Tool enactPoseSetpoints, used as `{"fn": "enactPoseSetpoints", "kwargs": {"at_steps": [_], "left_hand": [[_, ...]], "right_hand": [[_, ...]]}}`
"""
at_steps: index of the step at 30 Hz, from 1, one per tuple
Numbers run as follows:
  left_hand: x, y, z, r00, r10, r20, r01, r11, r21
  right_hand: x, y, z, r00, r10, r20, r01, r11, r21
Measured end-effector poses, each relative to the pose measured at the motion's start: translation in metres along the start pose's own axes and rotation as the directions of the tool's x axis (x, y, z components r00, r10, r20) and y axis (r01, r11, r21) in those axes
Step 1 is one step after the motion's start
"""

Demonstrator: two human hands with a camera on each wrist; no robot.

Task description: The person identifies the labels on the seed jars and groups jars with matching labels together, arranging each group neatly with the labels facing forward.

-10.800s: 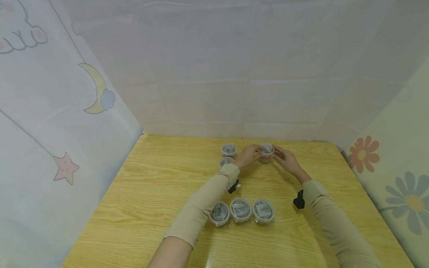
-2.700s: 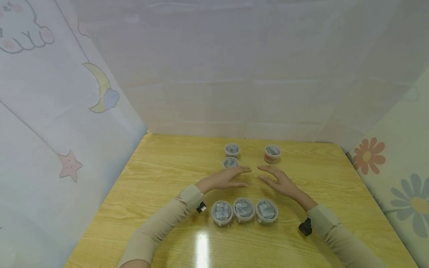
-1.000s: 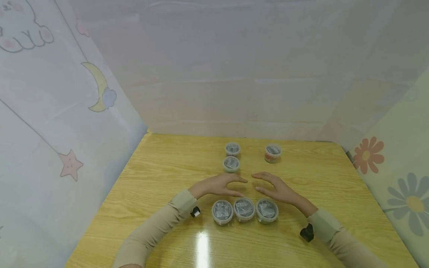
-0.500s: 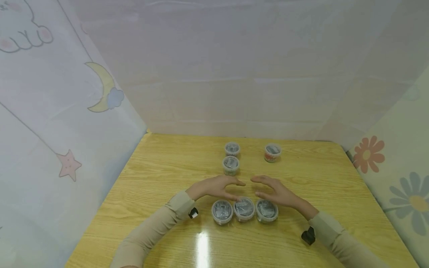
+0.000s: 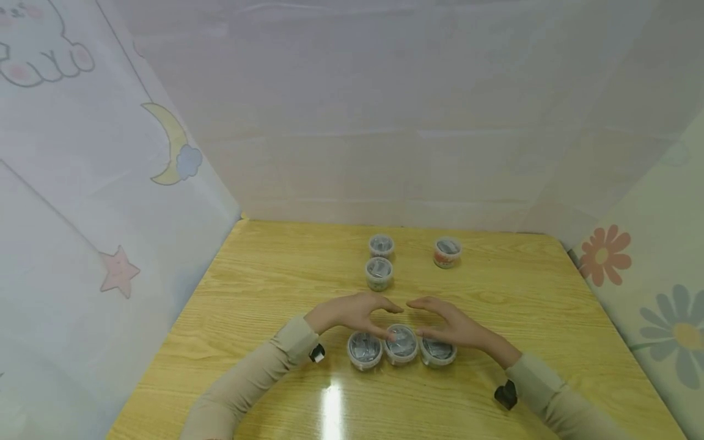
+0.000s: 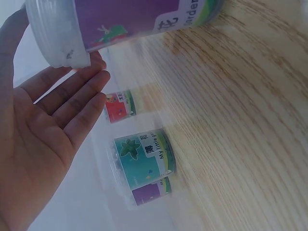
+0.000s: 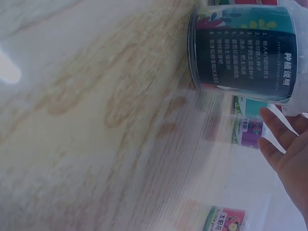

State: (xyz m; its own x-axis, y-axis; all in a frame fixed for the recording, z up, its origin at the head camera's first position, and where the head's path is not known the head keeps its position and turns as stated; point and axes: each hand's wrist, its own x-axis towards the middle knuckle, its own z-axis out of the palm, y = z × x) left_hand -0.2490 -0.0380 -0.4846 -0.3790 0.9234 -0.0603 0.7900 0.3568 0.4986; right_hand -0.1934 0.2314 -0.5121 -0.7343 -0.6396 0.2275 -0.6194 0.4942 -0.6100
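Three clear plastic planting-kit tubs stand in a front row: a left tub (image 5: 364,353), a middle tub (image 5: 402,349) and a right tub (image 5: 438,355). My left hand (image 5: 354,310) arches over the row from behind, its thumb at the middle tub's top. Facing it, my right hand (image 5: 455,325) has its thumb over the right tub's rim. Fingers on both hands are extended, and neither visibly grips anything. In the left wrist view, the fingers lie behind a purple-labelled tub (image 6: 127,21). A dark printed label faces the right wrist camera on a tub (image 7: 245,55).
Farther back stand a teal-labelled tub (image 5: 379,274), a purple-labelled tub (image 5: 381,245) behind it, and a red-labelled tub (image 5: 448,253) to the right. The wooden table (image 5: 275,263) meets patterned cloth walls at the back and sides.
Earlier both hands held the back right tub; it now stands there released. Since then both hands have come back toward me and settled over the front row. The tubs there have not moved.
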Motion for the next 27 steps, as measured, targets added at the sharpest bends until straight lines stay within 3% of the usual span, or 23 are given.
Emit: {"fn": "enactPoseSetpoints", "kwargs": {"at_steps": [16, 27], "left_hand": [[-0.002, 0.006, 0.005, 1.0, 0.008, 0.017, -0.01, 0.995, 0.104], [-0.003, 0.005, 0.008, 1.0, 0.015, 0.026, -0.018, 0.993, 0.12]], "right_hand": [[-0.001, -0.006, 0.002, 0.999, 0.004, 0.052, -0.004, 1.0, -0.001], [-0.001, -0.011, 0.005, 0.998, -0.016, 0.056, 0.015, 1.0, 0.017]]}}
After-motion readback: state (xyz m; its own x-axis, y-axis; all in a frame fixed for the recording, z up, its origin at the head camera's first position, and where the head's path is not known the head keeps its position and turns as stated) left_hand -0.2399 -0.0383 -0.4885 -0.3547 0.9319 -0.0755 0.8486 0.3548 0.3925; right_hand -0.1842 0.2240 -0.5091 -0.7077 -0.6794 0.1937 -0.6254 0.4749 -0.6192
